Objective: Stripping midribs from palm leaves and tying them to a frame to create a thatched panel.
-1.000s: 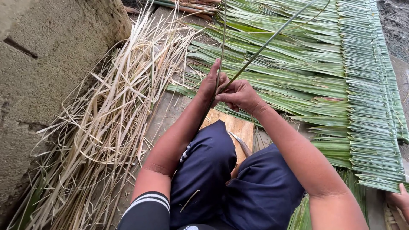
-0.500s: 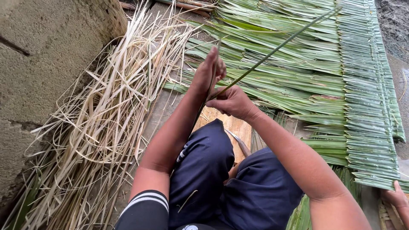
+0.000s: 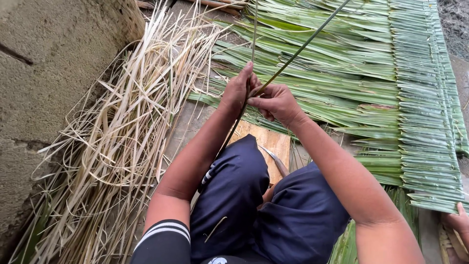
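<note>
Two hands at work, items listed from largest down.

Leaf mat: a wide sheet of green palm leaves laid in overlapping rows, spread beyond the hands and off to their right side; its folded edge runs down the far right.

Wall: rough grey concrete, well to the left of the hands.

Dry strips: a loose heap of pale straw-coloured strips, left of the left hand, between it and the wall.

Legs: dark blue trousers, below the hands, knees drawn up.

Board: a small wooden board, just below the hands, partly hidden by the knees.

Knife: a blade lying on the board, between the knees.

Left hand: closed round a thin green strip, which rises straight up past the fingertips and out of the top edge.

Right hand: touching the left hand, fingers pinched shut on a second green strip, which slants up and to the right over the leaf mat.

Other hand: part of another person's hand, far right and below, at the mat's lower corner.
</note>
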